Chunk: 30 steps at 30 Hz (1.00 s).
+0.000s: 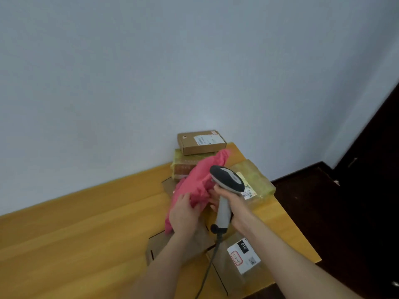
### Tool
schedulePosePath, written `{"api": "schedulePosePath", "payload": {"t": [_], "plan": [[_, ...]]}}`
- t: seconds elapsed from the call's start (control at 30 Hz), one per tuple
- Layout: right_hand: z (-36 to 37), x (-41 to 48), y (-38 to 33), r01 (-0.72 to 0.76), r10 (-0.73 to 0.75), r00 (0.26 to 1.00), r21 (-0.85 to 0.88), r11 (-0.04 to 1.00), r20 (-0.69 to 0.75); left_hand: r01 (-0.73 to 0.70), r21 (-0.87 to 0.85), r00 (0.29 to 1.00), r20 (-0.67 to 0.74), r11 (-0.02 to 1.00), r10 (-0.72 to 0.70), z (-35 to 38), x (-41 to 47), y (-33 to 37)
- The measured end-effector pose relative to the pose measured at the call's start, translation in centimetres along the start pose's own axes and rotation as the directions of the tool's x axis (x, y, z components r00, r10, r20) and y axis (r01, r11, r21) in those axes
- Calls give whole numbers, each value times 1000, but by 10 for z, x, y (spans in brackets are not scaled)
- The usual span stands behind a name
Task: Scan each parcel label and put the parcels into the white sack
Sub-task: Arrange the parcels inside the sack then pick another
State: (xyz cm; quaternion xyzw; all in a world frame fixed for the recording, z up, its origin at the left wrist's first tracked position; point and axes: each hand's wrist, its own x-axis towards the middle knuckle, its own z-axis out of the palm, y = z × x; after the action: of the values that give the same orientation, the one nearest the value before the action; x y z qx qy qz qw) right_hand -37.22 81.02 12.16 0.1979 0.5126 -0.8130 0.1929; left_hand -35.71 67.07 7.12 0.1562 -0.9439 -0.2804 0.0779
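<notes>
My left hand (183,214) grips the lower part of a crumpled pink plastic parcel (200,180) held above the wooden table (75,234). My right hand (233,203) holds a grey and black barcode scanner (227,182) by its handle, its head just right of the pink parcel. The scanner's cable (210,262) hangs down toward me. More parcels lie around: a small brown box (200,142) on a tape-wrapped box (183,167), a bubble-wrapped parcel (257,180) with a label, and a flat cardboard parcel (244,255) with a white label. The white sack is out of view.
The table stands against a pale wall (172,72). Flat cardboard (172,247) lies under my arms. The table's right edge drops to a dark floor (334,212), with a dark door (377,137) at far right.
</notes>
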Motion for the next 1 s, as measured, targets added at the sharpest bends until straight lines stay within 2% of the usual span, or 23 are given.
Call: {"api": "schedulePosePath", "payload": {"t": [0.13, 0.27, 0.4, 0.5, 0.6, 0.83, 0.93, 1.0], "plan": [[19, -8, -2, 7, -8, 1000, -5, 1000, -24, 199, -177, 973, -82, 964, -216, -57, 19, -14], [35, -11, 1, 44, -46, 997, -37, 998, -67, 229, -433, 924, -186, 872, -335, -119, 36, -43], [69, -19, 8, 34, -38, 999, -101, 994, -37, 231, -690, 885, -144, 686, -443, -173, 45, -73], [103, -21, 16, 41, -42, 999, -96, 995, -3, 290, -803, 860, -20, 520, -510, -205, 47, -104], [138, -23, 31, 80, -73, 996, -174, 982, 46, 339, -844, 853, 88, 417, -514, -236, 49, -142], [219, -29, 81, 95, -77, 992, -196, 976, 95, 332, -899, 795, 105, 284, -597, -284, 67, -232], [246, -33, 102, 70, -51, 992, -167, 983, 119, 368, -890, 793, 150, 268, -591, -290, 71, -256], [259, -36, 109, 60, -38, 990, -158, 986, 136, 401, -868, 798, 174, 293, -577, -293, 76, -268]]}}
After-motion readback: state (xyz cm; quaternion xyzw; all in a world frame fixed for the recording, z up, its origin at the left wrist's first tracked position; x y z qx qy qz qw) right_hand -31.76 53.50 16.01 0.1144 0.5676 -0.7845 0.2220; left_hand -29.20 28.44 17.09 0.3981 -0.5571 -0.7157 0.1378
